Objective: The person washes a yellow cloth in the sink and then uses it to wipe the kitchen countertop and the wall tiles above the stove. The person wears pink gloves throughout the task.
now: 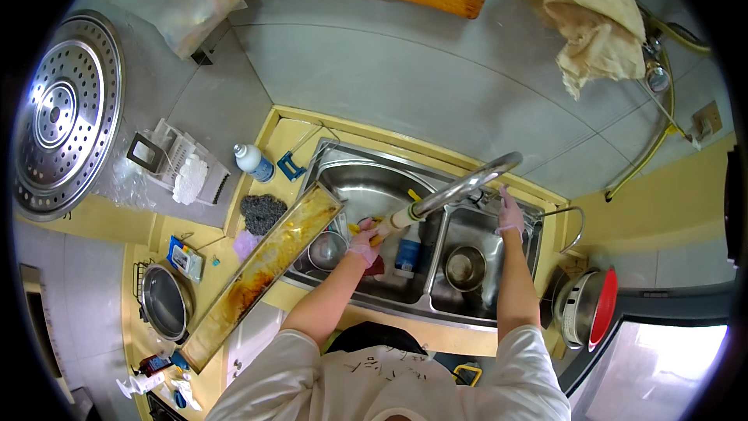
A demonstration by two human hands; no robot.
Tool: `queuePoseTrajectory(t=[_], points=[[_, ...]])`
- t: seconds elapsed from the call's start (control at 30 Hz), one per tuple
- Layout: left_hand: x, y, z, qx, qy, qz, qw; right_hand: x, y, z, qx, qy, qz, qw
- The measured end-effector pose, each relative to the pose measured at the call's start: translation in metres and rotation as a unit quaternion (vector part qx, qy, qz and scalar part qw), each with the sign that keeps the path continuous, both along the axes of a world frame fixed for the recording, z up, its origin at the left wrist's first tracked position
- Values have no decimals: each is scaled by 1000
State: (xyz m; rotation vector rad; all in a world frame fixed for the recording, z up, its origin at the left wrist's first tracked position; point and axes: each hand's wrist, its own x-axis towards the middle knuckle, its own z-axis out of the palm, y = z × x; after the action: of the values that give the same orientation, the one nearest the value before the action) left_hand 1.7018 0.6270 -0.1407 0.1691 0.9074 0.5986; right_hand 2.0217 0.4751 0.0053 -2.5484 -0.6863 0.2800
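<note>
My left hand [365,245], in a thin pink glove, is beneath the pale sleeve [396,222] on the faucet's end. Its fingers close around something yellow [354,228], partly hidden by the hand and too small to name. Behind the right basin, my gloved right hand [511,214] reaches to the sink's back rim, beside the base of the chrome faucet [467,184]; whether it grips anything is unclear. Left of my left hand, a metal bowl [327,250] sits in the large basin [374,178]. A blue-labelled bottle [408,254] lies to its right.
A stained metal tray [257,280] slants across the counter's left corner. Near it are steel wool [263,214], a white bottle [254,162] and a steel pot [166,302]. A small pot [466,268] sits in the right basin; colanders [584,309] stand at right.
</note>
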Motion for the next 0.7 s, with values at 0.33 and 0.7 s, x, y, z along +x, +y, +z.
queuePoseTrajectory(t=[0.33,0.7], points=[[-4,22,19,-142,-100,40,984,-209,52,-180,239,215,200,926],[-20,11,15,-34,157,-124,979,-232,86,-152,237,271,-75,930]])
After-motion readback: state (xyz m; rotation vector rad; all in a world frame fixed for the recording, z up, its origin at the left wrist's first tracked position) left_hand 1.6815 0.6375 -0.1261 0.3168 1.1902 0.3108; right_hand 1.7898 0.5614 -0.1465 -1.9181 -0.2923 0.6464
